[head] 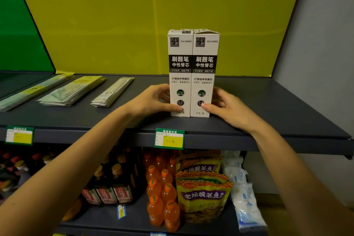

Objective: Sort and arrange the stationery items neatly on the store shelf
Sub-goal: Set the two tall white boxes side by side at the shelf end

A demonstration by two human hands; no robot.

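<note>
Two tall white refill boxes with black bands stand upright side by side on the dark shelf (268,105), touching each other. My left hand (151,101) wraps the lower left side of the left box (180,74), thumb on its front. My right hand (228,108) grips the lower right side of the right box (205,74), thumb pressed on its front. Both boxes rest on the shelf near its front edge. The right box's top flap is slightly raised.
Three flat stacks of packaged rulers (70,90) lie on the shelf to the left. Price tags (169,138) hang on the shelf's front edge. Below are sauce bottles (113,188), orange drink bottles (162,193), yellow seasoning pouches (203,197) and white bags (243,193).
</note>
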